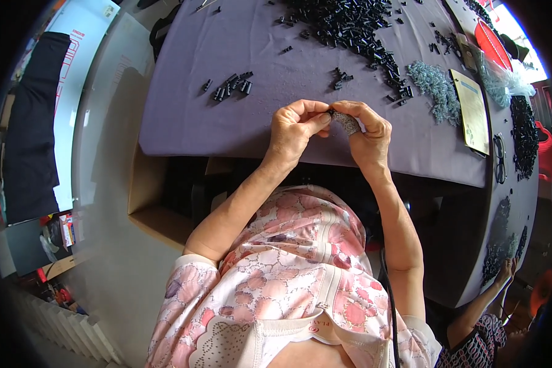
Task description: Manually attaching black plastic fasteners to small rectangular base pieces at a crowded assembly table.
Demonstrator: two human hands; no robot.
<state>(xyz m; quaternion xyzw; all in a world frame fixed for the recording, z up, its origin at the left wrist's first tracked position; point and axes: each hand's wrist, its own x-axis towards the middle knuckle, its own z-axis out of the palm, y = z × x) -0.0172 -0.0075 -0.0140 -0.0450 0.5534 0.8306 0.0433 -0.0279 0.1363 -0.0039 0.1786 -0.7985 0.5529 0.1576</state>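
Observation:
My left hand [293, 132] and my right hand [369, 134] meet over the front edge of the cloth-covered table [208, 122]. Pinched between the left thumb and forefinger is a small black piece [331, 113], which the right fingertips also touch. A speckled grey clump [348, 123] rests in the curled fingers of my right hand; what it consists of is too fine to make out. Beyond the hands lies a large heap of short black cylinders [343, 27]. Several loose black cylinders [232, 86] are to the left, with a smaller cluster [341, 78] nearer the hands.
At the right lie a tangled pile of thin grey wire-like pieces [437, 92], a yellowish card [471, 111], eyeglasses [500, 158] and a red basket [493, 46]. Another person's hand [506, 273] works at a dark pile, lower right. An open cardboard box [156, 224] stands below the table's left side.

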